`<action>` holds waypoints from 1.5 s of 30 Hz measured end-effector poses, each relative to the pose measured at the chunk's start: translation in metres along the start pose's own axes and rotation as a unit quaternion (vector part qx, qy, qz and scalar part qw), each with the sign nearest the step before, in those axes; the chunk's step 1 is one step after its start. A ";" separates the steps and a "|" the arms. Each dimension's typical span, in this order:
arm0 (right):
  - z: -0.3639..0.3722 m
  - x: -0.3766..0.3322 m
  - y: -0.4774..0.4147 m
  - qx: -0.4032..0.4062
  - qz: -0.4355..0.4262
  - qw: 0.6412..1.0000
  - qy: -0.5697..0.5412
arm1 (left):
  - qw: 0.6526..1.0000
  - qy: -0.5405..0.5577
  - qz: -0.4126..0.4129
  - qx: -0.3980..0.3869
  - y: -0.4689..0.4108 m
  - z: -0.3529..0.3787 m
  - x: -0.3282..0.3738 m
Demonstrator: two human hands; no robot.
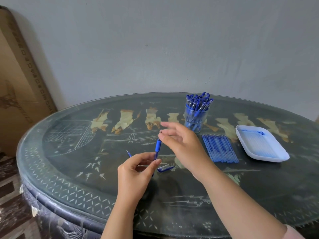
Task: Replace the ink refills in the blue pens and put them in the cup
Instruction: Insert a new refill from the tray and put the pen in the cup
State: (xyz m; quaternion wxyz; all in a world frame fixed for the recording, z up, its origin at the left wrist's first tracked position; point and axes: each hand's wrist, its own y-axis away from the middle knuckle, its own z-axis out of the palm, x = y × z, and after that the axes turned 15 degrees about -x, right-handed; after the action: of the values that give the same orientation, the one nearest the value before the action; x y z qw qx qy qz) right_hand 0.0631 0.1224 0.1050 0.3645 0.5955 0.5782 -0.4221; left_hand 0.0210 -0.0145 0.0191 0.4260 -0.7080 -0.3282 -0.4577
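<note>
My left hand holds a blue pen upright by its clear barrel, grip end up. A refill tip sticks out behind the same hand. My right hand pinches the pen's small tip at the top, the other fingers spread and blurred. The pen's cap lies on the table just right of my left hand. A clear cup full of blue pens stands further back. A row of blue refills lies to the right of my right hand.
A white tray stained with blue ink sits at the right of the refills. The dark oval table has a glass top and painted figures. A cardboard box leans against the wall at the left.
</note>
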 end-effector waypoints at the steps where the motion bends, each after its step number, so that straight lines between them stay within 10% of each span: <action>1: 0.000 0.000 0.001 -0.003 -0.009 1.000 0.006 | 1.000 0.000 0.000 0.000 0.000 0.000 0.000; 43: 0.001 0.020 -0.005 0.091 -0.043 0.995 -0.027 | 0.999 0.031 -0.022 0.038 0.001 -0.002 0.002; 45: -0.009 0.035 -0.005 0.064 -0.010 0.994 0.091 | 0.998 0.049 -0.033 0.035 0.001 -0.002 0.002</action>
State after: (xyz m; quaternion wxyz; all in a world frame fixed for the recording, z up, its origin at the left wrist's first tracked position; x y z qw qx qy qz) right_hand 0.0581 0.1442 0.0764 0.2669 0.6476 0.5871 -0.4059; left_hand 0.0219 -0.0170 0.0211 0.4505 -0.6584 -0.3460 -0.4938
